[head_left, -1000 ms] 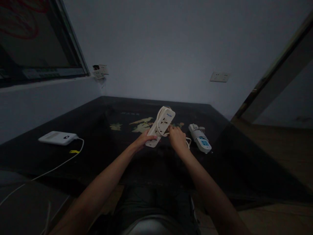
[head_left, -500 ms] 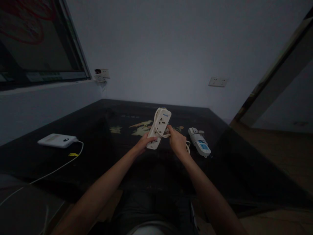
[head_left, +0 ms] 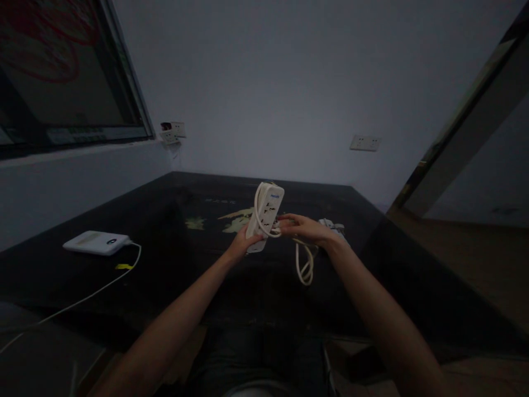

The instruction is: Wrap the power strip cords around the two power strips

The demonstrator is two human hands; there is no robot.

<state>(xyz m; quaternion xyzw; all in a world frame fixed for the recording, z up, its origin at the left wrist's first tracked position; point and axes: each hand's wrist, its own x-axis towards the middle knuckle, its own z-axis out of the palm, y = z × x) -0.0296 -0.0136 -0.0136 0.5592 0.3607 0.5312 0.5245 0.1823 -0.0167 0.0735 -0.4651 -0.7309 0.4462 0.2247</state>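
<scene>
A white power strip [head_left: 270, 208] is held tilted above the black table, its socket face toward me. My left hand [head_left: 242, 242] grips its lower end, thumb across the front. The strip's white cord [head_left: 305, 273] wraps around the strip's body and hangs in loose loops on the right. My right hand [head_left: 303, 227] is closed on the cord beside the strip's right edge, fingers pointing left. Behind that hand, a second power strip [head_left: 330, 224] with its grey cord wound around it lies on the table, mostly hidden.
On the left of the black table [head_left: 165, 275] lies a white power bank [head_left: 98, 242] with a white cable [head_left: 91, 298] trailing off the near edge. A yellow tag [head_left: 124, 267] is near it. Wall sockets [head_left: 365, 143] are on the wall behind.
My right hand has turned and shifted right, now covering most of the second power strip. The cord loops hang lower. The held strip has moved slightly left and stands more upright.
</scene>
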